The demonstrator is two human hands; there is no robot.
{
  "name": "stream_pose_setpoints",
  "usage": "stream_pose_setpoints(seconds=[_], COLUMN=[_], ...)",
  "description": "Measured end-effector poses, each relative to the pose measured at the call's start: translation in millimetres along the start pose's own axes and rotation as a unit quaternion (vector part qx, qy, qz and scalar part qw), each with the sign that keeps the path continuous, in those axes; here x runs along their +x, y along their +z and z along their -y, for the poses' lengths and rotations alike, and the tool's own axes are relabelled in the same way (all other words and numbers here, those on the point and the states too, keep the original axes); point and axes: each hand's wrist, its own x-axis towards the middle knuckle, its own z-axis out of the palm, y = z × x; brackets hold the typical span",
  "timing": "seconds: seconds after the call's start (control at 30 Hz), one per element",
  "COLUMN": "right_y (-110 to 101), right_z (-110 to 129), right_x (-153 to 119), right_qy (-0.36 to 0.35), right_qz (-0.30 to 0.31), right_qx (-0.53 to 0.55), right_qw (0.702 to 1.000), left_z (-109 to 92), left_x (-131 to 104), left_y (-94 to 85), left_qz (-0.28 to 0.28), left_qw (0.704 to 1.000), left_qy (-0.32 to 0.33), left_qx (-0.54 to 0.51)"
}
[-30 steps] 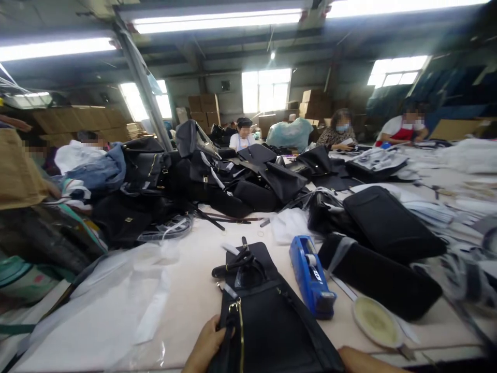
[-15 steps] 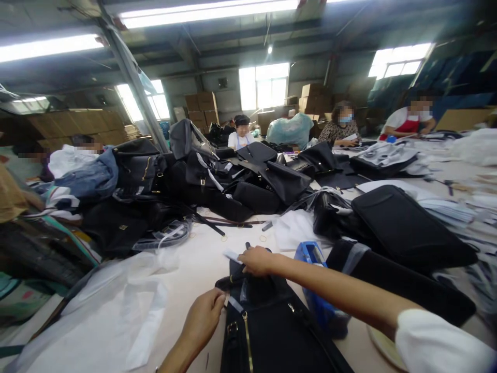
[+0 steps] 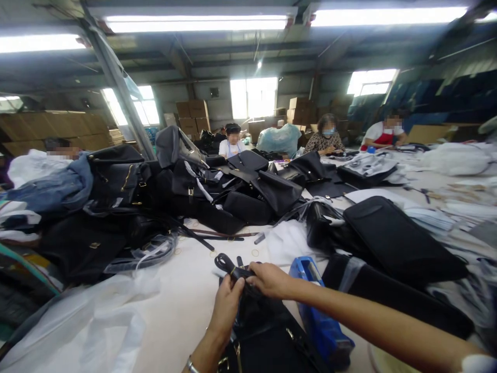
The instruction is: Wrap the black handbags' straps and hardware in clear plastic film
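A black bag (image 3: 267,336) with gold hardware lies in front of me, running off the bottom of the view. Above its top end is a folded black strap (image 3: 222,262), its loop sticking up to the left. My left hand (image 3: 227,303) is closed on the strap from below, thumb and fingers pinching it. From the right, my right hand (image 3: 269,280) grips the same strap bundle, its fingers close to the left thumb. Part of the strap is hidden behind both hands. Just right of the bag stands a blue tape dispenser (image 3: 320,316).
A heap of black bags (image 3: 248,202) spreads across the table's middle. To the right lie a black padded panel (image 3: 399,238) and more bag parts. White sheeting (image 3: 89,316) covers the left front. Several people sit around the far side, with cartons (image 3: 192,114) behind them.
My left hand has moved up from the bag's edge to beside my right hand. The looped strap now shows between the hands; the white strip near the right hand is out of sight.
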Motion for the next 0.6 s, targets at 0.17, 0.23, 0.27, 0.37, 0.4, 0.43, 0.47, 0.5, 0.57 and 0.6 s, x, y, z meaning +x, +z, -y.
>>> stream_pose_setpoints(seconds=[0.17,0.23,0.27,0.37,0.4,0.43,0.47,0.5,0.57,0.6], right_y=[-13.9,-22.0,-25.7,-36.5,-41.0,-46.4,-52.6,-59.4,-73.0,-78.8], right_z=[-26.0,-31.5,-32.8,-34.1,-34.7,-35.7,-37.4,-39.7,-45.7,-49.0], right_x=[1.5,4.9,6.7,11.8,13.9,16.7,20.6,26.0,42.4,53.5], right_qy=[-0.035,-0.048,-0.054,-0.073,-0.076,-0.079,-0.080,-0.079,-0.073,-0.068], right_qz=[0.128,0.161,0.161,0.106,0.079,0.057,0.041,0.030,0.014,0.012], right_qx=[0.290,0.362,0.333,0.129,0.067,0.022,-0.006,-0.025,-0.072,-0.093], right_qw=[0.948,0.917,0.927,0.983,0.992,0.995,0.996,0.996,0.995,0.993], left_z=[-3.6,-5.9,-6.1,-1.4,1.4,4.5,7.5,10.2,14.2,15.3], left_x=[5.6,6.4,6.7,7.5,7.6,7.7,7.8,8.3,10.4,12.2], left_y=[4.4,4.5,5.0,6.6,7.0,7.2,7.3,7.4,8.1,8.9], left_qz=[0.019,0.017,0.011,-0.013,-0.019,-0.023,-0.025,-0.028,-0.037,-0.042], left_qw=[1.000,1.000,1.000,0.999,0.998,0.997,0.996,0.995,0.990,0.987], left_qy=[-0.005,-0.011,-0.011,-0.001,0.004,0.008,0.009,0.007,-0.007,-0.016], left_qx=[-0.008,0.005,0.014,0.051,0.061,0.070,0.081,0.097,0.135,0.153])
